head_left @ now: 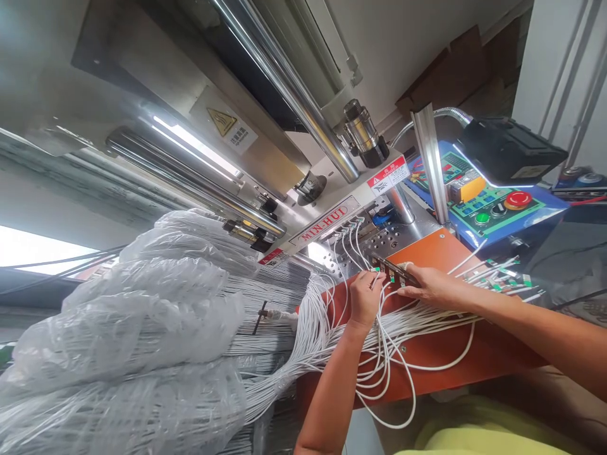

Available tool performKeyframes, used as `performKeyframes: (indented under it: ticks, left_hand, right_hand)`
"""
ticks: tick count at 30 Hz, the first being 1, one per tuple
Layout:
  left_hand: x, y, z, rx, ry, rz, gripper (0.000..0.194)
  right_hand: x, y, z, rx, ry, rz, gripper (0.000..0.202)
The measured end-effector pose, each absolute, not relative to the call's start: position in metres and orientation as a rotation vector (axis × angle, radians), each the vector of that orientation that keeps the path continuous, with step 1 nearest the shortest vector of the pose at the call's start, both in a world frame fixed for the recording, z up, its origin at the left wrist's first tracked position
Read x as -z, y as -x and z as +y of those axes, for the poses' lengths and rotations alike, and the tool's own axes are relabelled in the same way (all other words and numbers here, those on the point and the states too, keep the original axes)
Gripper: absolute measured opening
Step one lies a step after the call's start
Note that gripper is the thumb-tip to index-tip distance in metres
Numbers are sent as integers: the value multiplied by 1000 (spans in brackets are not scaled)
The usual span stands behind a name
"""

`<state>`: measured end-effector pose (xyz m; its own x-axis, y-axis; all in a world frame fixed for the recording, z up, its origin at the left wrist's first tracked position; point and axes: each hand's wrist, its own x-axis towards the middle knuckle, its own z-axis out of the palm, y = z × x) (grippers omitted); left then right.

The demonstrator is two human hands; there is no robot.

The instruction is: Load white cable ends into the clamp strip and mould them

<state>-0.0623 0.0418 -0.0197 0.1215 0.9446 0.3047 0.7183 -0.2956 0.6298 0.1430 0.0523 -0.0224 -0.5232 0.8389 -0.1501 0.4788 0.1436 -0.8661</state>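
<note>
My left hand (366, 297) is closed in a pinch on a white cable, close to its small green-and-metal connector end (376, 270). My right hand (429, 287) grips the near end of a dark narrow metal bar (389, 264), and its thumb lies below several small connector ends at the bar. Both hands are over the orange-red work surface (436, 253). Beneath them runs a thick bundle of white cables (403, 325), some looping over the front edge. Several more cables (351, 243) lead into the press behind the left hand.
The press with its MIN-HUI plate (325, 221) overhangs from behind. On the right are a blue control box (502, 215) with a red stop button and a black lamp (515, 148). Plastic-wrapped cable bundles (142, 335) are piled at left. Loose green connector ends (502, 278) lie at right.
</note>
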Motion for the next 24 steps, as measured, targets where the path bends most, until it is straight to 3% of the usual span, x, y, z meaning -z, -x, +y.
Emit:
performKeyframes:
  ticks: [6, 15, 24]
  left_hand:
    - [28, 65, 43, -1021, -2197, 1600, 13]
    - [15, 63, 51, -917, -1841, 1583, 9]
    - [7, 79, 52, -1033, -1220, 1641, 39]
  right_hand:
    - [25, -142, 51, -1294, 1253, -2083, 28]
    - [33, -141, 54, -1285, 1247, -2063, 28]
    - [34, -143, 54, -1317, 1249, -2050, 31]
